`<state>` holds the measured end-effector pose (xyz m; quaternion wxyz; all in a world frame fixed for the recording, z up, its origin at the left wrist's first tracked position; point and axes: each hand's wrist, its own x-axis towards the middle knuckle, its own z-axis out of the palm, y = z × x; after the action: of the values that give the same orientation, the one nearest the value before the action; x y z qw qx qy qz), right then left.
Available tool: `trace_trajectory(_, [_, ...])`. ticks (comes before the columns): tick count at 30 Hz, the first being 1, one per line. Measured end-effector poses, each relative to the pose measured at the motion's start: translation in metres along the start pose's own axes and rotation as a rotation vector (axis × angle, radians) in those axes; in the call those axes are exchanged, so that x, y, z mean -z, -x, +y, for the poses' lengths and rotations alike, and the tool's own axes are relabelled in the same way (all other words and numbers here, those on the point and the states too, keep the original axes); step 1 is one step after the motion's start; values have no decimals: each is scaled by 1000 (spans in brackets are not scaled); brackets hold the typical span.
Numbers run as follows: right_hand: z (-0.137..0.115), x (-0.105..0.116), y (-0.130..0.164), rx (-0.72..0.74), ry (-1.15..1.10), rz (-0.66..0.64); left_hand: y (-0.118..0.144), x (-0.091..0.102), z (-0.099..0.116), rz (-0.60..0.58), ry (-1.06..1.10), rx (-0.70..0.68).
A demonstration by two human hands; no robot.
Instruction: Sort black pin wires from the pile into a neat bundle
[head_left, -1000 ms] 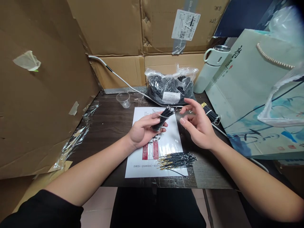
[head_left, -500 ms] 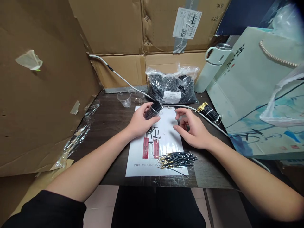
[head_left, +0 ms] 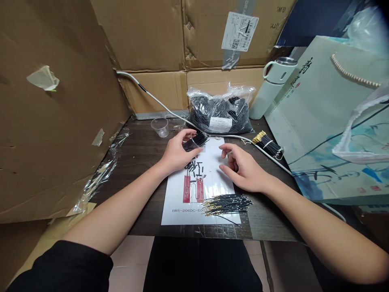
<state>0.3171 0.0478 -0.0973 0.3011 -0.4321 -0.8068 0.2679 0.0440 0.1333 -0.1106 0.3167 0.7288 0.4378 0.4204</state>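
My left hand (head_left: 179,153) is wrapped round a clear plastic cup (head_left: 199,142) filled with thin black wires. The cup lies tilted over the far edge of a printed white sheet (head_left: 176,217), its mouth towards the right. My right hand (head_left: 240,166) hovers over the sheet's right side, fingers curled but apart, with nothing seen between them. On the sheet rest several short black pieces (head_left: 196,165) and a red-and-white printed figure (head_left: 193,189). Nearer me is a loose pile of black wires (head_left: 227,204) with gold-coloured ends.
Behind stands a clear bag of black wires (head_left: 221,109), with an empty plastic cup (head_left: 160,127) to its left. A white cable (head_left: 164,105) crosses the table. At right are a tied wire bundle (head_left: 268,144), a pale bottle (head_left: 270,89) and a paper bag (head_left: 319,121). Cardboard (head_left: 60,121) walls the left.
My left hand has tipped the cup of wires further over to the right. My right hand has shifted slightly left, towards the cup.
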Motion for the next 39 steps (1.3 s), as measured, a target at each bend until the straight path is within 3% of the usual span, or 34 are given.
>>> trace_trajectory(7, [3,-2,1,6,22,-27,-5,11,2,-120,-254,-48])
trace_trajectory(13, [-3,4,0,55,54,-64,-7,14,-3,-120,-190,-34])
trace_trajectory(19, [-22,19,1,149,-76,-448,-7,17,-2,-100,-265,-144])
trace_trajectory(24, [-28,20,2,190,-52,-564,-3,21,17,51,-327,-357])
trace_trajectory(25, [-28,20,3,194,-52,-569,-1,21,21,24,-333,-412])
trace_trajectory(27, [-28,19,3,196,-67,-572,5,19,27,-139,-336,-482])
trace_trajectory(31, [-29,18,3,184,-87,-572,17,13,29,-393,-415,-459])
trace_trajectory(39, [-28,21,2,100,-96,-502,20,10,30,-422,-558,-313])
